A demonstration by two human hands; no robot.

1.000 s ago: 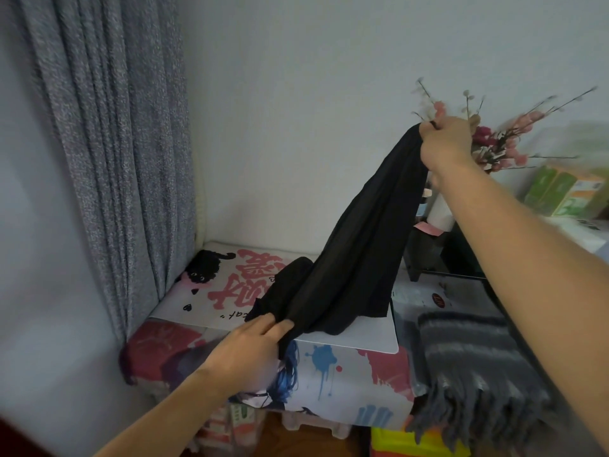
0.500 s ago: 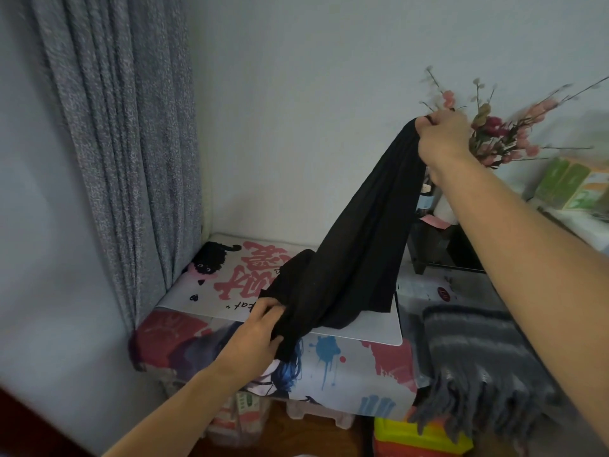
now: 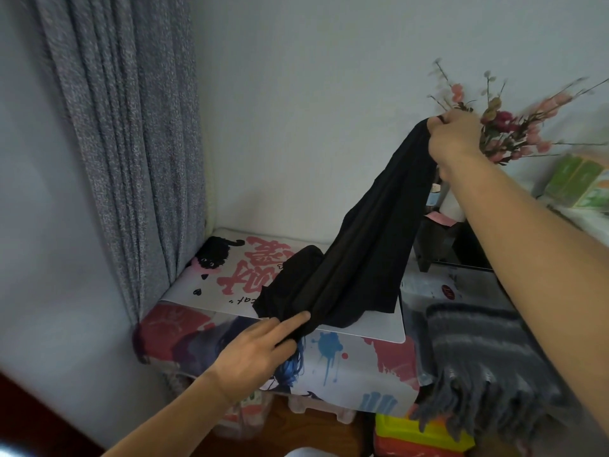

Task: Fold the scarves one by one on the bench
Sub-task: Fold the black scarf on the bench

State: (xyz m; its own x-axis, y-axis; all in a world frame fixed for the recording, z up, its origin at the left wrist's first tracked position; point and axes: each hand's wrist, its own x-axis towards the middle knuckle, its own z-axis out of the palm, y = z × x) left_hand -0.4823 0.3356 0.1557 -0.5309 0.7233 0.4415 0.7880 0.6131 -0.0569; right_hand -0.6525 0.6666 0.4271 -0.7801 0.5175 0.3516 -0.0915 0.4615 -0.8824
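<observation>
Hiding left fingertips (image 3: 290, 341): black scarf's (image 3: 362, 255) bunched end.

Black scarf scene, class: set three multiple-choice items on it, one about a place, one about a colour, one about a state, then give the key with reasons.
1. Where does the grey fringed scarf lie?
A. at the bench's right end
B. on the curtain
C. in the left hand

2. What colour is the scarf being held up?
A. red
B. black
C. white

3. How does the right hand meet the black scarf?
A. it hovers clear
B. it presses it flat
C. it grips the raised end

Key: 1 A, its fringe hangs over the right end of the bench; 2 B, the cloth is plainly black; 3 C, fingers curl round the top end, while the left hand holds the lower end.
</observation>
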